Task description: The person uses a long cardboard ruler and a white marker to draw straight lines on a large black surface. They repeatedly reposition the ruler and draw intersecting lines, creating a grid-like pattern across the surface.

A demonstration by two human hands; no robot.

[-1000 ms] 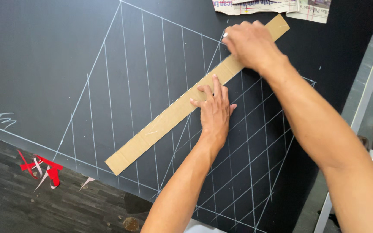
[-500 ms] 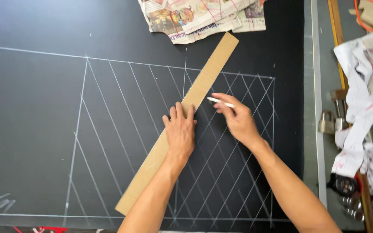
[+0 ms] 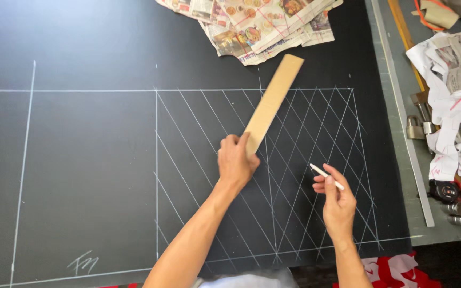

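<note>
I lifted the cardboard strip off the chalk grid.
My left hand had gone from pressing the cardboard strip flat to gripping its lower end; my right-hand fingers pinched the chalk stick above the black sheet.

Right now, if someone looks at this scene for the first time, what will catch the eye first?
First the black sheet with its white chalk grid of crossing diagonals at centre right. Next the left hand gripping the lower end of a long cardboard strip lifted over the grid, and the right hand beside it holding a white chalk stick. Crumpled newspaper lies at the top edge.
</note>
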